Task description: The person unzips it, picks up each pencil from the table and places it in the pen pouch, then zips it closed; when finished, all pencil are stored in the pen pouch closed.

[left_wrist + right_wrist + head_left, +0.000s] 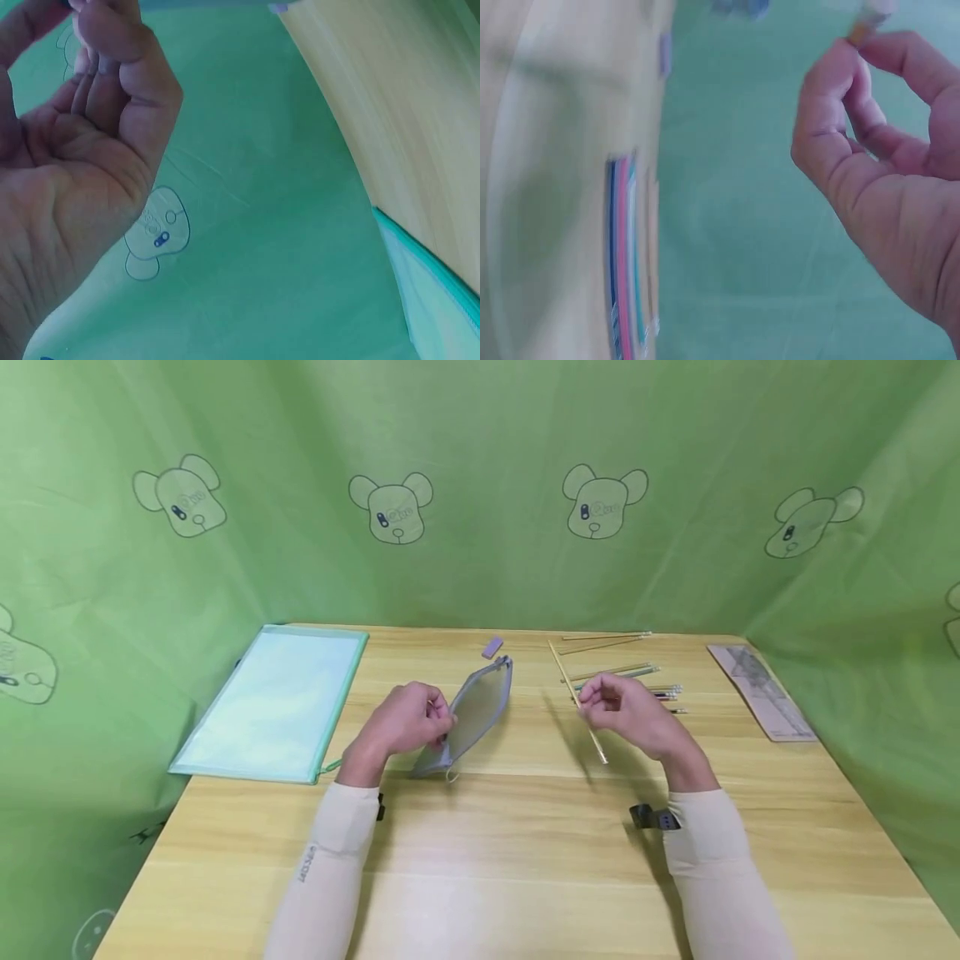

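Note:
My left hand (408, 718) pinches the near end of a grey-blue zip pouch (480, 700), which stands tilted above the table with its far end raised. In the left wrist view the thumb and fingers of the left hand (82, 127) meet at the top, and only a strip of the pouch shows. Between thumb and fingertips, my right hand (626, 714) pinches a wooden pencil (562, 667), slanted over the table right of the pouch. The pencil's end (870, 21) appears above the fingertips in the right wrist view. Several more pencils (622, 247) lie beyond the right hand.
A clear document bag (266, 702) with teal edging lies at the left. Behind the pouch sits a small purple eraser (492, 647). At the right edge is a flat pinkish pack (761, 693) of rulers. Green curtain (495, 577) closes off the table's back and sides.

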{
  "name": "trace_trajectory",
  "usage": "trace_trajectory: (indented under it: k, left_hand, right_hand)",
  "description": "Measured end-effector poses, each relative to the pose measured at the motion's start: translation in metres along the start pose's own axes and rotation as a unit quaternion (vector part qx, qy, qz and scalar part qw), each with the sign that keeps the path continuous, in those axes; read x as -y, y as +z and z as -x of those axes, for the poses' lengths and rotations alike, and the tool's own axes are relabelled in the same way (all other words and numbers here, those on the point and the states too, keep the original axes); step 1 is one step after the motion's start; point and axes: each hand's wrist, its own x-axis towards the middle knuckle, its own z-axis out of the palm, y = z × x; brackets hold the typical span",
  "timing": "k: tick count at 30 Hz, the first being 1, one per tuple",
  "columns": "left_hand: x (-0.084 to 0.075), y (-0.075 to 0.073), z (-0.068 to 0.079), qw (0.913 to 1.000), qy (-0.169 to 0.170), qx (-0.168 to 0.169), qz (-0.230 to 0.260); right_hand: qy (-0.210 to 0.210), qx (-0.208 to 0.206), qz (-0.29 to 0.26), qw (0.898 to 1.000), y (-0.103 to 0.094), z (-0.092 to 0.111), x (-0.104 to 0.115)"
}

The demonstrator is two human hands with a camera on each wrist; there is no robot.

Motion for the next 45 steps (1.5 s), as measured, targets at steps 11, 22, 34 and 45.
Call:
trace_trajectory:
  k: [11,22,34,45]
  left_hand:
    - [-0.011,0.017,-0.006,0.9977,-0.023,-0.056,0.029]
    - [-0.026,0.037,-0.009,0.9994,-0.002,-0.021,0.027]
    - [-0.032,0.057,-0.011,0.9911,0.007,0.065,0.116]
    - [-0.032,0.062,-0.015,0.9789,-0.006,0.054,0.197]
  right_hand:
    - [0.055,0.081,-0.11,0.989,0.037,-0.013,0.025]
    - [0.11,0.029,-0.082,0.99,0.057,-0.027,0.022]
    - [0.105,-0.045,-0.019,0.993,0.075,-0.037,0.036]
    - [0.13,-0.079,0.045,0.987,0.086,-0.039,0.046]
